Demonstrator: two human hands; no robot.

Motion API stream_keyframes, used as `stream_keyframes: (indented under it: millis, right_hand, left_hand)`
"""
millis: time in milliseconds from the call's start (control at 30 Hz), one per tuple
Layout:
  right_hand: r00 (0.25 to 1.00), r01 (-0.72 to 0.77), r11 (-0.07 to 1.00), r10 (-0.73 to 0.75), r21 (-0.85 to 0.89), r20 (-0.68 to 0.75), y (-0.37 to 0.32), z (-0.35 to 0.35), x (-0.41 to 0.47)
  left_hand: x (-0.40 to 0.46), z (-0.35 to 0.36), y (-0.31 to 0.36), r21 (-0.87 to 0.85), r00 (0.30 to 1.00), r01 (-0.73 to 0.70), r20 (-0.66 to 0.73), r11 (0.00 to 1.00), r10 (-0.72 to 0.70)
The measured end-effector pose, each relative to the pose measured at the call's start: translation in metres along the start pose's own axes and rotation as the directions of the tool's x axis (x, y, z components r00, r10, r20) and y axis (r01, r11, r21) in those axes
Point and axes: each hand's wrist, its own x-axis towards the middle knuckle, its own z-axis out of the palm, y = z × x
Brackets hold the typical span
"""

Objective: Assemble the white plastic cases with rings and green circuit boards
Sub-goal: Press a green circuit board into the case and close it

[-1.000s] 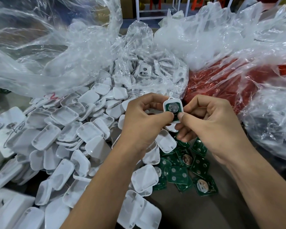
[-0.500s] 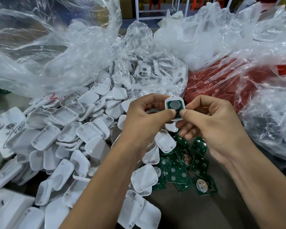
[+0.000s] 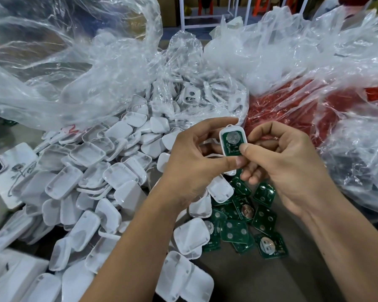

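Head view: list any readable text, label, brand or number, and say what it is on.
No text can be read.
Held circuit board: small white print, too small to read.
Loose circuit boards on the table: markings too small.
Clear plastic bag: red marks, unreadable.
Phone case: a line drawing, no words.

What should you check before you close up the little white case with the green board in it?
1. Green circuit board lies inside the white case: ok.
2. Round silver battery faces up on the board: ok.
3. Both hands hold the case, left hand and right hand: ok.
4. Board pushed fully down, with the right thumb on its lower corner: cannot tell.
5. Ring fitted to the case: cannot tell, none shows clearly.
6. Spare white covers close by in the pile on the left: ok.
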Motion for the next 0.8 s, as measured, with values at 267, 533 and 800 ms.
stream_keyframes:
  millis: [267, 533, 800]
  right_hand:
    - [0.993, -0.086, 0.987, 0.074, 0.136, 0.086, -0.004, -0.006, 0.000]
    - [0.973, -0.192, 0.938, 0.143, 0.290, 0.182, -0.014, -0.010, 0.001]
    - [0.978, -0.156, 0.945, 0.107, 0.288, 0.180, -0.011, -0.010, 0.001]
  left_hand:
    - [0.000, 0.000, 0.003, 0.027, 0.997, -0.083, 0.009, 0.996, 0.082]
    - [0.002, -0.006, 0.002, -0.473, 0.964, 0.200, 0.253, 0.858, -0.086]
    - [0.005, -0.004, -0.001, -0.654, 0.923, 0.380, 0.317, 0.654, -0.219]
